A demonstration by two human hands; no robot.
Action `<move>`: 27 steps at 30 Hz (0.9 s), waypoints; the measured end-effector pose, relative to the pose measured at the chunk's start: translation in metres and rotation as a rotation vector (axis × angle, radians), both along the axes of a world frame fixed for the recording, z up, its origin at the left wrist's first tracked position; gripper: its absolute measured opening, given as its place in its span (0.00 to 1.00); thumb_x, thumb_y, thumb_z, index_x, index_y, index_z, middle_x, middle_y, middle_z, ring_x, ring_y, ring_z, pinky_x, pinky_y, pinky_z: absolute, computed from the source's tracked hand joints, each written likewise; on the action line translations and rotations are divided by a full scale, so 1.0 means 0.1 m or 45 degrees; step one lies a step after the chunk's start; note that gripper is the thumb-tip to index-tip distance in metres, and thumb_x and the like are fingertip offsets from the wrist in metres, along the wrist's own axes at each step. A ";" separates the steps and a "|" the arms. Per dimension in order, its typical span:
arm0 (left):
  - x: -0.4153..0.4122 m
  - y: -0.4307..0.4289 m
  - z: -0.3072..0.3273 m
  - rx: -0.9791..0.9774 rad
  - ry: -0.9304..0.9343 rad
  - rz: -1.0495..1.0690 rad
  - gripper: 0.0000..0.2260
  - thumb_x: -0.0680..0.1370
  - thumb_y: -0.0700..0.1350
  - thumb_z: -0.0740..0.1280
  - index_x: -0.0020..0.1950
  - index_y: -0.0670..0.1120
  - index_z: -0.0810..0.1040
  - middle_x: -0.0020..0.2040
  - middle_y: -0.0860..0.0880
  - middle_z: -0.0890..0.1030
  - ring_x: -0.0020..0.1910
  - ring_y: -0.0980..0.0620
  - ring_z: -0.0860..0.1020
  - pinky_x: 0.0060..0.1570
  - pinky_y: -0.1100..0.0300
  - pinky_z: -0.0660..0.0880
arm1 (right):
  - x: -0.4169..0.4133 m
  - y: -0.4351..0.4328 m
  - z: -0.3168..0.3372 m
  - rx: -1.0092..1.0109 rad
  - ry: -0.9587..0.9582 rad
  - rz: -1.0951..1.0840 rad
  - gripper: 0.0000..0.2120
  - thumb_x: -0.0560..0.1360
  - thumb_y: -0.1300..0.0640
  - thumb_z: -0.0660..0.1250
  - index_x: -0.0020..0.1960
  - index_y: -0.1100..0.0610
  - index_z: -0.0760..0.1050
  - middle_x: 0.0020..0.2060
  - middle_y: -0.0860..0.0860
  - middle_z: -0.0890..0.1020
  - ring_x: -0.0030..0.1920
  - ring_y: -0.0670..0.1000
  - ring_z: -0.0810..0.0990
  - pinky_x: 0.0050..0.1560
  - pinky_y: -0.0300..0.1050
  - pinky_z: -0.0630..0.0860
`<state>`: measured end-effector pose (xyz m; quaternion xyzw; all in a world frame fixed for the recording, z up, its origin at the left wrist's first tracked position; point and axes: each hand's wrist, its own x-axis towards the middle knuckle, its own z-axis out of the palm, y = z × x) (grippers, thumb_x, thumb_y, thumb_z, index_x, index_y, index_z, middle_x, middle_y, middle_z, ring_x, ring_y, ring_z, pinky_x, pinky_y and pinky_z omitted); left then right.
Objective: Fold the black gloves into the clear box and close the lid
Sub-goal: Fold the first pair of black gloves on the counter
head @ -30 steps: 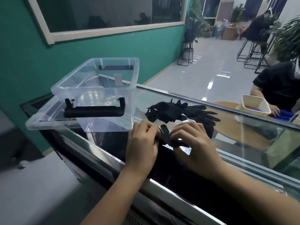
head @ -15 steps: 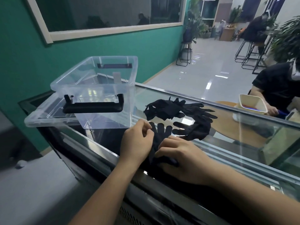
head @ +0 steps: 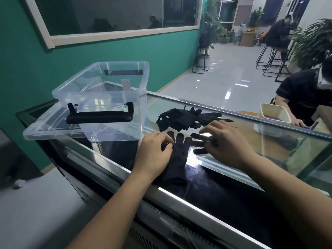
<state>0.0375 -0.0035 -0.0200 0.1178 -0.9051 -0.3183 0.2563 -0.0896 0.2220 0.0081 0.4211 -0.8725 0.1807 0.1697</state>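
One black glove point(head: 177, 159) lies flat on the glass counter top point(head: 269, 141), fingers pointing away from me. My left hand point(head: 153, 154) presses on its left side, fingers curled over the glove. My right hand point(head: 227, 143) rests spread over a second black glove point(head: 199, 137) just to the right, whose fingers stick out leftward from under it. A loose pile of more black gloves point(head: 181, 118) lies beyond both hands. The clear box point(head: 106, 101) with black handles stands open at the left, on top of its clear lid point(head: 46, 129).
The counter's metal front edge point(head: 179, 196) runs diagonally below my arms. Behind the counter on the right, a seated person in black point(head: 303, 94) works beside a cream tray point(head: 274, 113). Stools and plants stand further back.
The glove was drawn toward me and spread flat with its fingers outward. My right hand then left it and moved right onto the second glove. My left hand stayed on the first.
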 end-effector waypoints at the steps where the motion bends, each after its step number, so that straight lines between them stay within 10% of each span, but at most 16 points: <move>1: -0.01 0.00 0.00 0.006 -0.003 0.001 0.05 0.80 0.46 0.70 0.51 0.55 0.84 0.50 0.59 0.81 0.56 0.53 0.76 0.65 0.45 0.75 | -0.04 0.04 0.01 0.014 -0.031 -0.047 0.17 0.72 0.51 0.66 0.59 0.50 0.82 0.52 0.47 0.82 0.55 0.55 0.78 0.58 0.57 0.76; 7: -0.04 -0.01 0.01 0.052 0.014 0.015 0.07 0.81 0.43 0.69 0.50 0.54 0.84 0.51 0.58 0.82 0.56 0.52 0.77 0.63 0.47 0.77 | -0.12 0.13 0.00 0.161 -0.146 -0.176 0.19 0.70 0.40 0.60 0.54 0.47 0.79 0.50 0.46 0.80 0.57 0.54 0.76 0.64 0.55 0.70; 15: -0.05 -0.01 0.02 0.076 0.038 0.009 0.06 0.81 0.42 0.69 0.50 0.53 0.84 0.50 0.59 0.83 0.54 0.53 0.78 0.58 0.51 0.79 | -0.14 0.12 -0.04 0.077 -0.143 -0.148 0.09 0.74 0.50 0.71 0.44 0.45 0.70 0.42 0.45 0.77 0.50 0.53 0.75 0.59 0.54 0.68; 22: -0.02 0.00 0.05 0.089 0.081 -0.013 0.04 0.81 0.44 0.70 0.51 0.53 0.84 0.49 0.58 0.83 0.54 0.55 0.79 0.56 0.55 0.79 | -0.02 0.00 0.18 -0.668 -0.574 -0.163 0.02 0.82 0.59 0.68 0.53 0.55 0.75 0.42 0.49 0.83 0.40 0.48 0.80 0.37 0.36 0.71; 27: -0.01 0.00 0.06 0.105 0.094 -0.057 0.03 0.82 0.50 0.69 0.50 0.54 0.83 0.47 0.59 0.84 0.52 0.56 0.81 0.55 0.54 0.80 | 0.02 -0.09 0.17 -1.059 -1.017 0.028 0.06 0.84 0.57 0.66 0.60 0.57 0.76 0.49 0.53 0.83 0.47 0.45 0.82 0.48 0.38 0.77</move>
